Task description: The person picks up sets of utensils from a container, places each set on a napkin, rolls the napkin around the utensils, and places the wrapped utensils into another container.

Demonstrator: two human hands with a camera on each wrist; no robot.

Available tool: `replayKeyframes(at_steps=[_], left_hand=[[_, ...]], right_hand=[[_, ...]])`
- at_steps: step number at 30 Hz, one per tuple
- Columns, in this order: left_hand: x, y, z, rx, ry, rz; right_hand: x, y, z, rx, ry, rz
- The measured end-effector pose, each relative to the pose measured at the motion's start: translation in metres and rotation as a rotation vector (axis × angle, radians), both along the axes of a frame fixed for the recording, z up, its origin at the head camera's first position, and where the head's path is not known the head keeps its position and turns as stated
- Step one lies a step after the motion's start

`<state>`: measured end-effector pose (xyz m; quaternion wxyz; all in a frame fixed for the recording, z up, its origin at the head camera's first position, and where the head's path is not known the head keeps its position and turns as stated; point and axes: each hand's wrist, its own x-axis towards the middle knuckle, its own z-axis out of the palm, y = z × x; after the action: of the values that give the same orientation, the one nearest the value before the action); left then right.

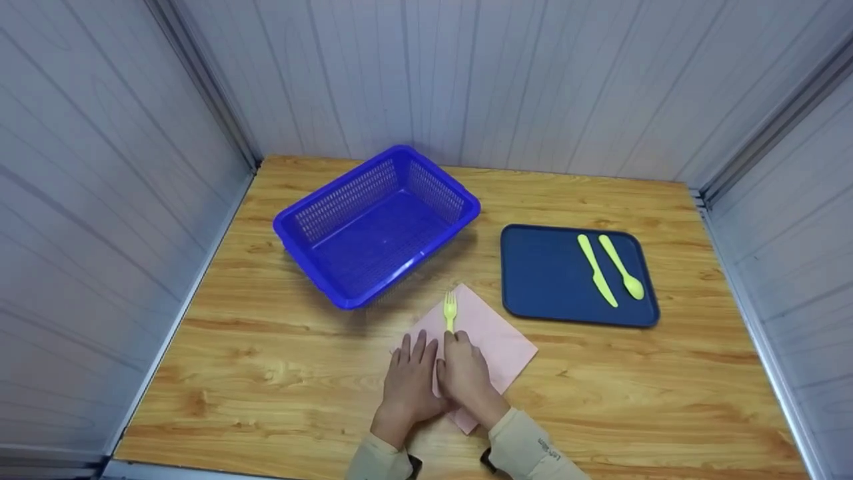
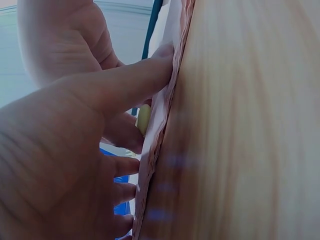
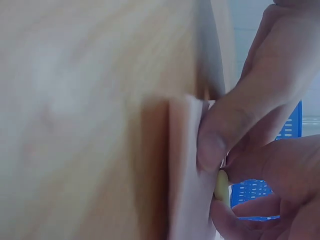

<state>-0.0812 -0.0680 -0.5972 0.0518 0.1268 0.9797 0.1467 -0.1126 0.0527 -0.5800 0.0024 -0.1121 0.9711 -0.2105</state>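
Note:
A stack of pink paper napkins (image 1: 496, 337), turned cornerwise, lies on the table's near part. A pale yellow plastic fork (image 1: 450, 311) rests on top, tines pointing away from me. My right hand (image 1: 464, 370) pinches the fork by its handle; the handle's end (image 3: 221, 187) shows between thumb and fingers in the right wrist view. My left hand (image 1: 411, 380) rests on the napkins' left side, its fingers extended. Its thumb (image 2: 145, 75) presses the napkins near their close corner. Part of the fork's handle is hidden under my right hand.
A blue plastic basket (image 1: 428, 257) stands at the back left, behind the napkins. To the right lies a dark blue tray (image 1: 540, 273) bearing a yellow knife (image 1: 598, 273) and a yellow spoon (image 1: 623, 267). Pale panels (image 1: 440, 80) wall in the wooden table (image 1: 266, 360) on three sides.

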Motion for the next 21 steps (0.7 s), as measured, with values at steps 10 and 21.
replayKeyframes(at_steps=[10,21], left_hand=[[0.002,0.002,-0.001,0.009,-0.001,0.038],[0.001,0.001,0.004,0.021,-0.071,0.023]], right_hand=[[0.005,0.001,-0.002,0.004,0.005,0.001],[-0.041,0.043,0.022,0.024,-0.040,-0.053]])
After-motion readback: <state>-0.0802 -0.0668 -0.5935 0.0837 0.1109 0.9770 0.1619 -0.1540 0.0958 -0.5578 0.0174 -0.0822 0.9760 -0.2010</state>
